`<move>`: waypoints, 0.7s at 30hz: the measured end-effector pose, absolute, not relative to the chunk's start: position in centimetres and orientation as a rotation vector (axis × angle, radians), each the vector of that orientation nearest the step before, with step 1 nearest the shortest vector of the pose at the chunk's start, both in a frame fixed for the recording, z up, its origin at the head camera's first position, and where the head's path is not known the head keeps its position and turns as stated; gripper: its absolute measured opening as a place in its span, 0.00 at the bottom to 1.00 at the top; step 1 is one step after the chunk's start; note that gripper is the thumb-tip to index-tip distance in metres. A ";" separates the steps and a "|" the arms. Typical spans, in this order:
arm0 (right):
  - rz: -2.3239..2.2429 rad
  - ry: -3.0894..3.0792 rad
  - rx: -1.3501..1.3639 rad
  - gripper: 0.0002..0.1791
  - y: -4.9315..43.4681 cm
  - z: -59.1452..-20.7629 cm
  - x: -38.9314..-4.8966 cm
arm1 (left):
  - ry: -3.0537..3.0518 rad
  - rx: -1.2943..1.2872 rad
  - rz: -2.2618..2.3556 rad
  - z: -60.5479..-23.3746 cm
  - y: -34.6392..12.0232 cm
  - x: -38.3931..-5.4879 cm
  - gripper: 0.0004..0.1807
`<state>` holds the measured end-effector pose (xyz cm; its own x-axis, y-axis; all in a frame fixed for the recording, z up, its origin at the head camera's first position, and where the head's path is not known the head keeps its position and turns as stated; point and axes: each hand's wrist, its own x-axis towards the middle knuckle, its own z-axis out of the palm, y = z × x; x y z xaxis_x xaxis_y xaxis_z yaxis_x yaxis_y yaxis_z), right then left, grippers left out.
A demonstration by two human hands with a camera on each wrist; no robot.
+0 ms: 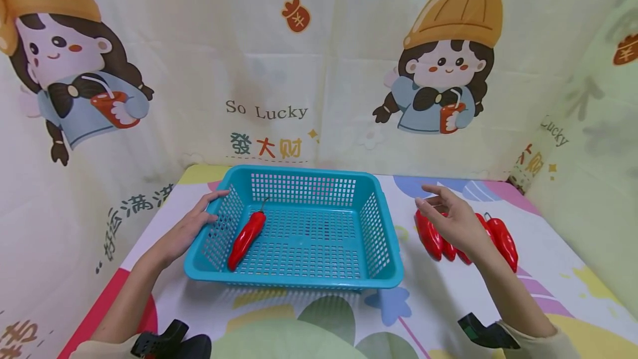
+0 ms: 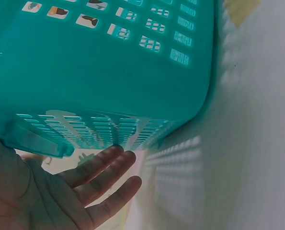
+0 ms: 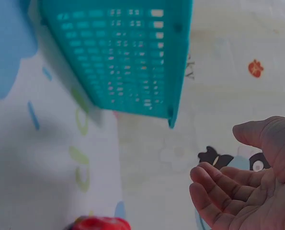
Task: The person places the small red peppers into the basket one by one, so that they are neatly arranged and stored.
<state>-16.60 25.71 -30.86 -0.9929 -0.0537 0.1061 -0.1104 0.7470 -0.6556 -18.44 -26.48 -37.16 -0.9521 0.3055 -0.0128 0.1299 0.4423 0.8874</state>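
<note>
A blue plastic basket [image 1: 304, 283] with perforated walls stands on the table, and one red chili pepper [image 1: 246, 240] lies inside at its left. My left hand [image 1: 191, 223] grips the basket's left rim. Its thumb reaches over the rim, while in the left wrist view several fingers [image 2: 108, 175] extend along the outer wall. To the right of the basket my right hand [image 1: 456, 223] hovers over several red peppers [image 1: 503, 242], partly hiding them. Its fingers are relaxed and apart from the thumb, the palm holding nothing in the right wrist view.
A patterned cloth [image 1: 344, 314] covers the table. Behind it hangs a printed curtain [image 1: 344, 71] with cartoon figures, and another stretch of curtain [image 1: 598, 193] runs along the right side.
</note>
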 end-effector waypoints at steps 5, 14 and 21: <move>1.005 -2.879 0.135 0.41 26.6 -31.6 -16.9 | 2.514 0.375 1.520 -37.0 -26.6 -18.4 0.41; 0.785 -2.914 0.172 0.37 28.4 -33.8 -18.0 | 2.508 0.377 1.522 -37.0 -26.6 -18.4 0.41; 0.754 -2.980 0.109 0.39 29.0 -35.1 -18.6 | 2.514 0.371 1.517 -37.2 -26.7 -18.5 0.41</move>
